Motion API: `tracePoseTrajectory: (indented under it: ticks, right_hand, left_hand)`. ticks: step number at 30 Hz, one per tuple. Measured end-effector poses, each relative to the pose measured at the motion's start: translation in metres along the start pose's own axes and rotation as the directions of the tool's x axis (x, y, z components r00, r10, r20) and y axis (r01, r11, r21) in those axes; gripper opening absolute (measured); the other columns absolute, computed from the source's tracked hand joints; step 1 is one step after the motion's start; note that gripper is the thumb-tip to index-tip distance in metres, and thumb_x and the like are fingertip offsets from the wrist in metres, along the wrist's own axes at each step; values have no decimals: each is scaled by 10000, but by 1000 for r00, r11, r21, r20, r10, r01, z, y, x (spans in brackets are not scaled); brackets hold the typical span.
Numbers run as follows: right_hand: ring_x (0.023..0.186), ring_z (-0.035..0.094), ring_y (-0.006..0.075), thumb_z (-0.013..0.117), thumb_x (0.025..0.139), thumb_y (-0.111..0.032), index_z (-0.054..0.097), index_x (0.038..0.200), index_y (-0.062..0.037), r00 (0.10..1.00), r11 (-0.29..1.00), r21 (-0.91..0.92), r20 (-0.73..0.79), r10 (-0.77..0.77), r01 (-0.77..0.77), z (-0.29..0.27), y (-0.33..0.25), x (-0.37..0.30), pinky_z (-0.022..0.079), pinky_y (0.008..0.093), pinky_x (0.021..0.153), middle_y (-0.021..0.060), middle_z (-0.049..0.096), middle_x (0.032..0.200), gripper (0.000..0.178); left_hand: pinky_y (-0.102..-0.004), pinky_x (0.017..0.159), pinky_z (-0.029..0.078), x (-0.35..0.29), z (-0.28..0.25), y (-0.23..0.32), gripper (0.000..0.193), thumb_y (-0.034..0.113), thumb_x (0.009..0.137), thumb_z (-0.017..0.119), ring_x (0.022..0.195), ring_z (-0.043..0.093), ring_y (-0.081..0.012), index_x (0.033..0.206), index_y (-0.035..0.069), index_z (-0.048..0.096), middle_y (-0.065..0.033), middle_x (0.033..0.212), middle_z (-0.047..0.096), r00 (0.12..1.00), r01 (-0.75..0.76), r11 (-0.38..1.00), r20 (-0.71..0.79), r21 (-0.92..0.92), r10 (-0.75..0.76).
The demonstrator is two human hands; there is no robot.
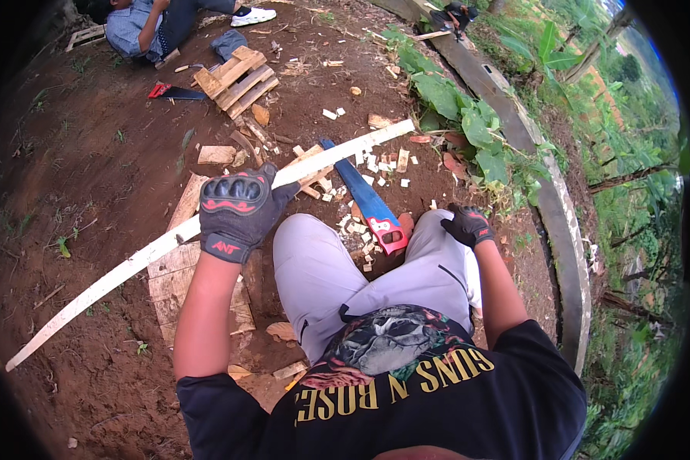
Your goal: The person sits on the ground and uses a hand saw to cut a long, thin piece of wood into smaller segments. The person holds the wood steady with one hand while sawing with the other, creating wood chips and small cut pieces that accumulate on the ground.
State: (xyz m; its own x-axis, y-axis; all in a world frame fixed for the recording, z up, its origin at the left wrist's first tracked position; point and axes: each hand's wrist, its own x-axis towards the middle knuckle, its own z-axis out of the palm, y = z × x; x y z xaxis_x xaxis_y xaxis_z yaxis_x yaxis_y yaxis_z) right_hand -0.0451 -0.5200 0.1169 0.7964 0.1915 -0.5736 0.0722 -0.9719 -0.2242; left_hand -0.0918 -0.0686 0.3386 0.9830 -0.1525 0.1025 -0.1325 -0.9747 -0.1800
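Small pale wooden blocks [402, 161] look cut, but the long pale wooden strip [153, 253] seems pretty whole, black-gloved left hand's fingers [234, 188] curled round it, black-gloved right hand [468, 225] loosely open on the knee [431, 227].

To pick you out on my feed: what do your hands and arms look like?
The left hand wears a black glove with a glossy knuckle guard, red trim and a red cuff marking. The right hand wears a dark glove with red accents too. Both forearms are bare below short black sleeves.
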Motion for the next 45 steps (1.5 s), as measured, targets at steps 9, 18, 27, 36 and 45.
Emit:
tracePoseTrajectory:
  ticks: [9, 18, 27, 36, 45]
  right_hand:
    - [1210, 713, 409, 641, 991, -485, 644, 1466, -114, 986, 985, 75, -64, -151, 156, 23, -78, 33, 555, 516, 1039, 228, 753, 1283, 603]
    - [1113, 750, 396, 651, 979, -446, 703, 1399, -127, 958, 951, 116, -21, -286, 287, 43, -141, 65, 586, 513, 962, 220, 776, 1187, 530]
    - [1020, 761, 409, 640, 984, -395, 677, 1345, -133, 937, 937, 28, -31, -348, 349, 82, -185, 95, 605, 533, 876, 227, 764, 1136, 448]
    - [1440, 574, 404, 572, 1005, -276, 545, 1571, -97, 702, 792, -66, -423, -573, 607, 59, -301, 132, 457, 565, 1160, 209, 597, 1558, 594]
    - [1641, 312, 348, 433, 1084, -307, 362, 1697, -158, 792, 814, -153, -189, -581, 560, 91, -311, 168, 284, 582, 1288, 136, 318, 1784, 634]
  left_hand:
    - [-494, 879, 588, -9, 186, -88, 606, 684, 1007, 570, 977, 772, -346, 1218, 154, 775, -139, 1037, 805, 897, 223, 974, 386, 25, -216]
    - [-509, 839, 584, -40, 247, -103, 618, 681, 1018, 546, 947, 775, -347, 1207, 140, 779, -149, 1031, 806, 880, 243, 970, 421, 3, -221]
    - [-512, 831, 585, -50, 264, -113, 600, 653, 1032, 547, 926, 775, -361, 1150, 112, 777, -171, 1022, 800, 886, 195, 981, 434, -21, -167]
    - [-498, 800, 583, -56, 259, -121, 585, 642, 1037, 554, 857, 768, -375, 1098, 100, 764, -178, 940, 795, 876, 183, 983, 448, 32, -178]
    - [-517, 839, 582, -55, 265, -108, 569, 617, 1054, 546, 891, 763, -396, 1087, 98, 776, -203, 1017, 790, 829, 248, 969, 516, 5, -215]
